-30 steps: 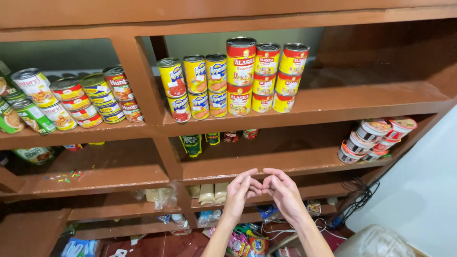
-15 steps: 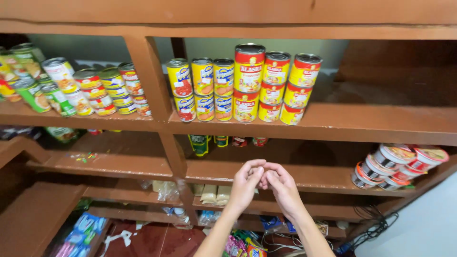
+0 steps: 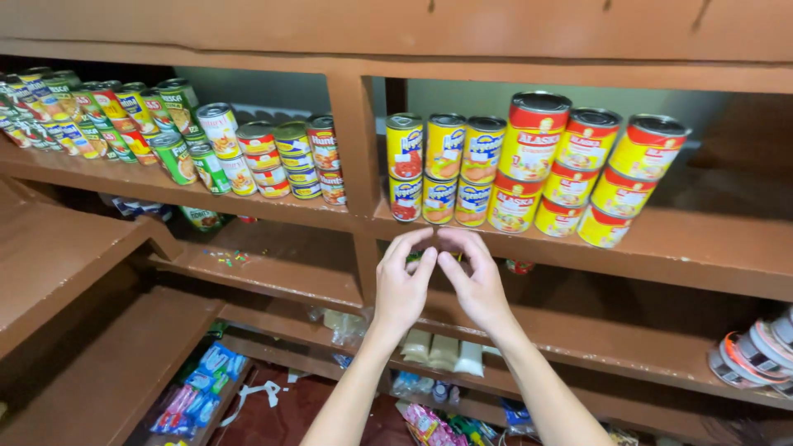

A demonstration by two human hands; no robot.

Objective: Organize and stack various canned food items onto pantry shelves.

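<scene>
My left hand (image 3: 403, 281) and my right hand (image 3: 475, 281) are raised side by side in front of a brown wooden shelf (image 3: 702, 252), fingertips touching each other. Neither holds anything. Just above them stand stacked yellow and blue cans (image 3: 442, 169) and larger red and yellow cans (image 3: 578, 169) in two tiers. Small cans (image 3: 519, 266) on the shelf below sit partly hidden behind my fingers.
More stacked cans (image 3: 273, 161) fill the compartment left of the upright post (image 3: 357, 140), and a long row of cans (image 3: 91, 111) runs far left. Flat round tins (image 3: 756, 351) lie at lower right. Packets (image 3: 446, 351) and bagged goods (image 3: 194, 388) sit on lower shelves.
The view has swung left and moved closer to the shelves. My two hands have risen toward the can shelf, staying together at the fingertips.
</scene>
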